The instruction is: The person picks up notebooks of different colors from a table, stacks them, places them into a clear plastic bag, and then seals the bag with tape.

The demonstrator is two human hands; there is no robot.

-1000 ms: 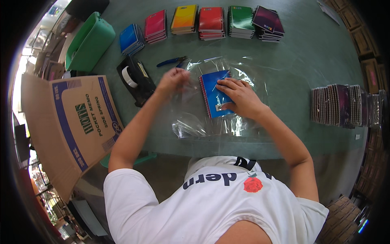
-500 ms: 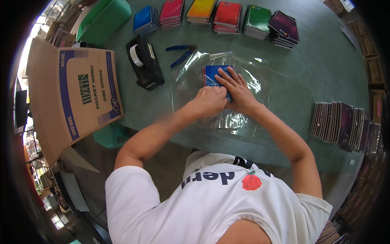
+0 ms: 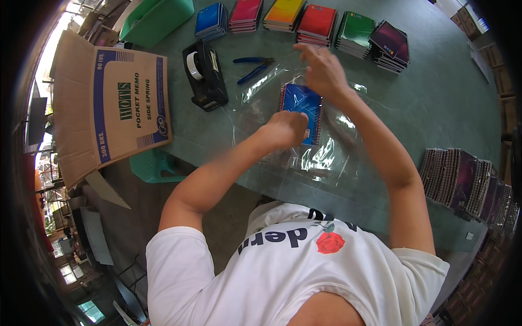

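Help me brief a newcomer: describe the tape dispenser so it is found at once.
On the green table, look left of the clear plastic sheet, beside the cardboard box. The tape dispenser stands there: black and blocky with a white roll, unlike the blue pliers lying right of it.

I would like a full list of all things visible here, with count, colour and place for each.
notebook: one, blue, inside the clear wrap
clear plastic wrap: one, transparent, table centre
notebook stacks: six, blue to purple, far edge
tape dispenser: one, black, left of the wrap
pliers: one, blue handles, beside the dispenser
cardboard box: one, brown, far left
spiral notebook row: one, dark, right edge
left hand: pressing the notebook
right hand: raised above the wrap
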